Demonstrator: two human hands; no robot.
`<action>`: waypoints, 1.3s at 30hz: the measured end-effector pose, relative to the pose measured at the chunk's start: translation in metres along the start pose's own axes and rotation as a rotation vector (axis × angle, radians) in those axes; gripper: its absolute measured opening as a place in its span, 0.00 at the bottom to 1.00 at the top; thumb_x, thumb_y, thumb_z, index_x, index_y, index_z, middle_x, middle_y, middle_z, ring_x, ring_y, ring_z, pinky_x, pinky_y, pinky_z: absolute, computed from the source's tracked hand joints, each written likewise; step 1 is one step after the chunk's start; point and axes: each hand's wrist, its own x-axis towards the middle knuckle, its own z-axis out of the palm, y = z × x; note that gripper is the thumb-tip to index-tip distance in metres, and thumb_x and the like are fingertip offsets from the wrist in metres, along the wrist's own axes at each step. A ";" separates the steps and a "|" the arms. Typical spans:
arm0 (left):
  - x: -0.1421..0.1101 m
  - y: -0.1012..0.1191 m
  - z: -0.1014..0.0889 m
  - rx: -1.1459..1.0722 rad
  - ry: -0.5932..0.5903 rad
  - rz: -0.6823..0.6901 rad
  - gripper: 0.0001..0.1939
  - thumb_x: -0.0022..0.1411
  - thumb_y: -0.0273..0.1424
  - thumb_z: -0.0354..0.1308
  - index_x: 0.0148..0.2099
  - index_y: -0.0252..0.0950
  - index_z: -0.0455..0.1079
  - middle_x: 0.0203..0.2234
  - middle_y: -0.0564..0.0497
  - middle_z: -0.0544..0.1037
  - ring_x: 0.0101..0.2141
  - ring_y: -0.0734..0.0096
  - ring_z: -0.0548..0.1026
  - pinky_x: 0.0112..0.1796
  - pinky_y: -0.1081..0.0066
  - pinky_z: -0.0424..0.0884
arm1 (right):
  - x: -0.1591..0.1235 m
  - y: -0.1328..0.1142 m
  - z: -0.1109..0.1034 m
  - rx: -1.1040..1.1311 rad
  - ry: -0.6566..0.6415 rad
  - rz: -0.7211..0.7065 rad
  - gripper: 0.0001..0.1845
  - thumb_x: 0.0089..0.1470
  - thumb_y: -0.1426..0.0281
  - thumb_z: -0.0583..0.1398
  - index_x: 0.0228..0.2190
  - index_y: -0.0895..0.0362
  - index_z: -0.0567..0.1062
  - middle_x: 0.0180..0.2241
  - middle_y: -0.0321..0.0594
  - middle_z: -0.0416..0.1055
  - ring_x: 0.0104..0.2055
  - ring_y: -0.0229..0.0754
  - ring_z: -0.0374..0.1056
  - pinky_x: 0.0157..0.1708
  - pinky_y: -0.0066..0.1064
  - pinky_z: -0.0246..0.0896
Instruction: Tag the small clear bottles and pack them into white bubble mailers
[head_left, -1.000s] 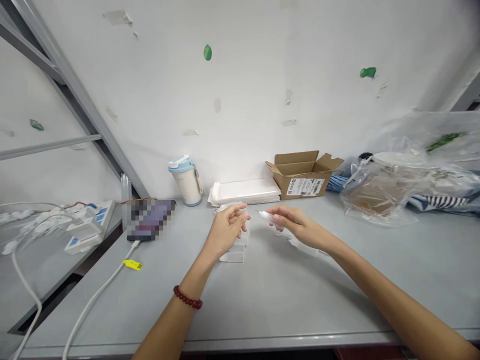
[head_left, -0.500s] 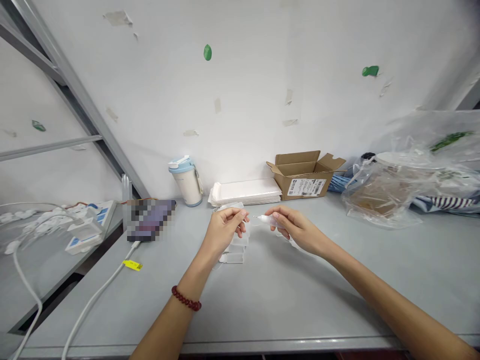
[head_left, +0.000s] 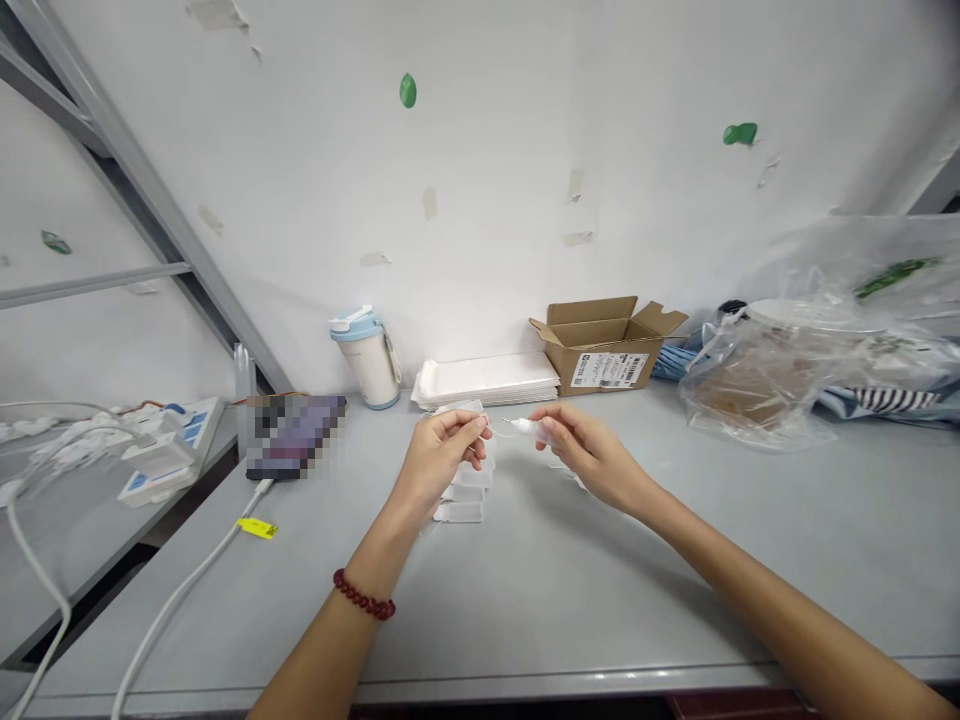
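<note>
Above the grey tabletop, mid-bench: the right hand pinches a small white squeeze bottle with a fine needle tip between thumb and fingers, nozzle aimed left. The left hand has thumb and forefinger pressed together on something tiny at the nozzle end; too small to identify. Tip and left fingertips look nearly touching, contact not resolvable.

Progress, as a judgement: mid-cycle, the tip meeting one small piece. Under and behind the left hand sits a cluster of small clear plastic boxes; whether those are finished or pending can't be told.

Further out: a stack of white trays, an open cardboard box and a blue-lidded tumbler along the wall, clear plastic bags to the right, a white cable with a yellow tag to the left.
</note>
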 end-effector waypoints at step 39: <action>-0.002 -0.002 0.000 0.031 -0.100 0.067 0.13 0.53 0.39 0.61 0.30 0.32 0.73 0.24 0.52 0.70 0.22 0.79 0.63 0.22 0.76 0.61 | -0.006 -0.005 0.004 0.014 -0.013 -0.069 0.17 0.61 0.58 0.47 0.39 0.55 0.68 0.26 0.36 0.68 0.22 0.33 0.54 0.24 0.27 0.54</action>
